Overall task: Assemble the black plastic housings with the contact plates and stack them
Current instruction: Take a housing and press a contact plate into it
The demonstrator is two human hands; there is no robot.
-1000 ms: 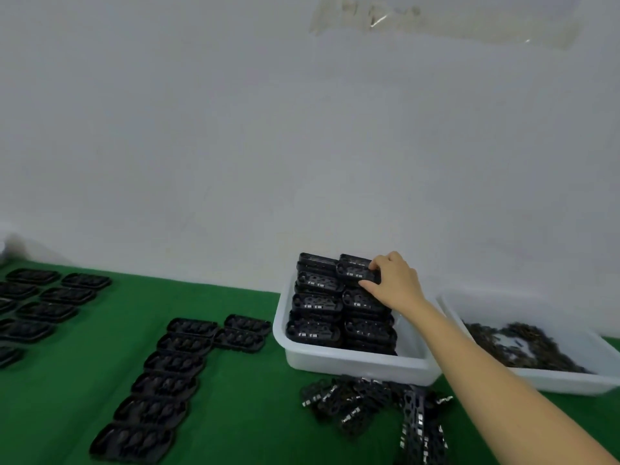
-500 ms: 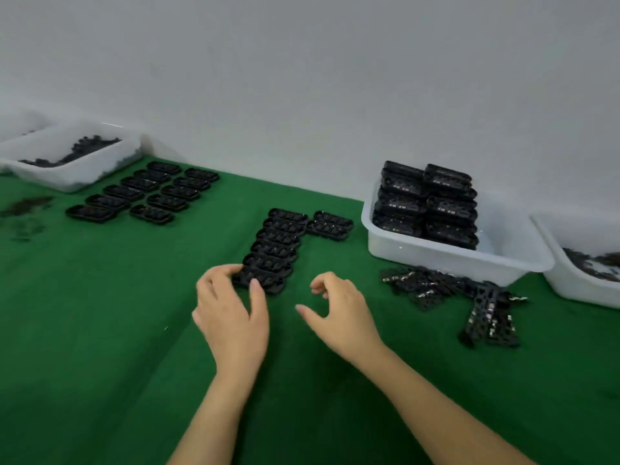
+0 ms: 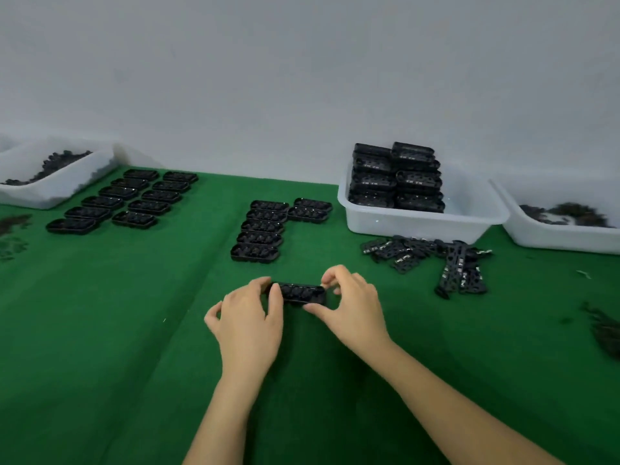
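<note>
One black plastic housing is held between both hands just above the green table in front of me. My left hand grips its left end with fingers and thumb. My right hand pinches its right end. Beyond it, several more open housings lie in a column on the cloth. A pile of black contact plates with metal tabs lies to the right. Assembled housings are stacked in a white bin.
A second group of housings lies in two rows at the left. A white tray of small dark parts stands at the far left, another white tray at the far right. Loose dark bits lie near both table sides.
My right hand left the stack in the bin and came back to the table. Both hands have taken the nearest housing from the column and drawn it toward me.
</note>
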